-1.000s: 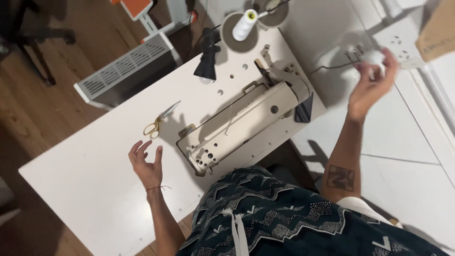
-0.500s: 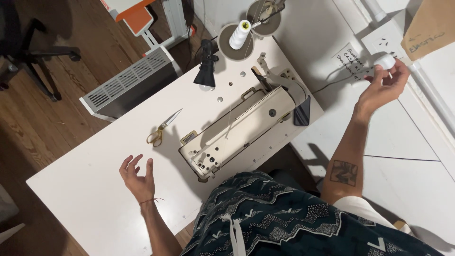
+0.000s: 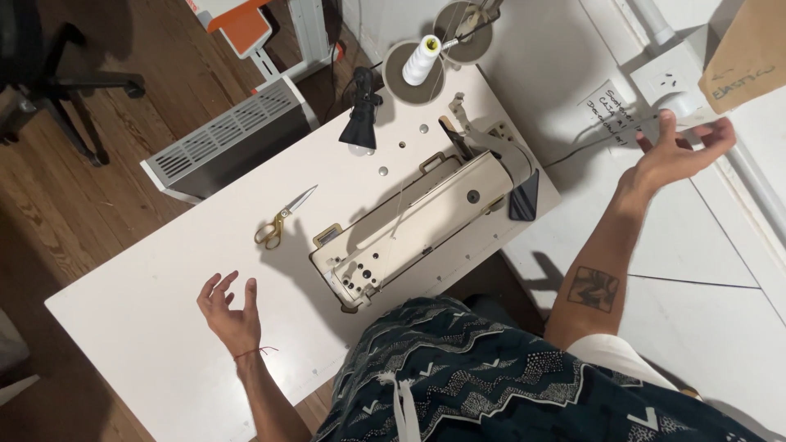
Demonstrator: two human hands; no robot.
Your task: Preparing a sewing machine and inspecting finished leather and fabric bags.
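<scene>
White plastic plug sits at the white wall socket with the right hand pinching it, while the left hand hovers open-fingered, empty, above the white sewing table near gold-handled scissors.

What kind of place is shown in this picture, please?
Probably a home sewing room or small workshop: a cream industrial sewing machine set in a white table, a white thread cone and gold-handled scissors.
</scene>
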